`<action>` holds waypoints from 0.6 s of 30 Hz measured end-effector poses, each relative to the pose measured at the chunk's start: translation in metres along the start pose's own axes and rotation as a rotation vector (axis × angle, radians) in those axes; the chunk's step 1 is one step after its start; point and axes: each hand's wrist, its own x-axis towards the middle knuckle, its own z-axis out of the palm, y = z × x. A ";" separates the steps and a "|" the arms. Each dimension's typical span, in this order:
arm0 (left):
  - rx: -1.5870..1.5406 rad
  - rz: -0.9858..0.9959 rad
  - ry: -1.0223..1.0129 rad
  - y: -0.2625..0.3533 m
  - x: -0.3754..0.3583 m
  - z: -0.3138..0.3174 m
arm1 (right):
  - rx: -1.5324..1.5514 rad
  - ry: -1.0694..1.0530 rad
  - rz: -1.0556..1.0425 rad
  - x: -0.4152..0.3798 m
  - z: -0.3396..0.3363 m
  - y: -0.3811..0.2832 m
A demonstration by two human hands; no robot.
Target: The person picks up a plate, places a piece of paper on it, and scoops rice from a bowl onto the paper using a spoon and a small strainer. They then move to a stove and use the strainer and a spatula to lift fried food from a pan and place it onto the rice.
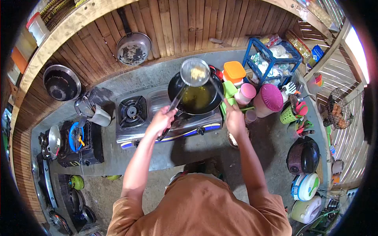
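Observation:
My left hand (162,120) is closed around a metal handle that runs up to a round mesh strainer (194,80). Pale yellowish bits of food (197,72) lie in the strainer, which is over the far part of a black wok (174,94). Yellowish oil (197,97) fills the wok's bottom. In my right hand (235,121) is a long-handled utensil (219,89), slanting up to the strainer's right rim; its head cannot be made out. The wok sits on the right burner of a two-burner gas stove (157,135), its handle passing below my left hand.
Left of the wok is a bare burner (132,112). An orange-lidded container (234,71), a pink container (247,93) and a pink-lidded tub (269,99) stand to the right. Behind them is a blue rack (271,59). A utensil holder (101,116) stands left of the stove.

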 end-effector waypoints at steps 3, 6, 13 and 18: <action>-0.074 0.124 -0.035 0.028 -0.014 -0.007 | -0.003 0.177 -0.137 0.010 -0.040 -0.026; -0.098 0.091 -0.044 0.023 -0.021 -0.006 | -0.009 0.119 -0.055 0.006 -0.050 -0.033; -0.187 -0.191 -0.051 -0.080 0.017 0.005 | -0.035 -0.126 -0.047 -0.029 0.038 0.029; -0.124 -0.137 -0.019 -0.062 0.003 0.009 | 0.075 0.008 -0.045 -0.025 -0.005 0.007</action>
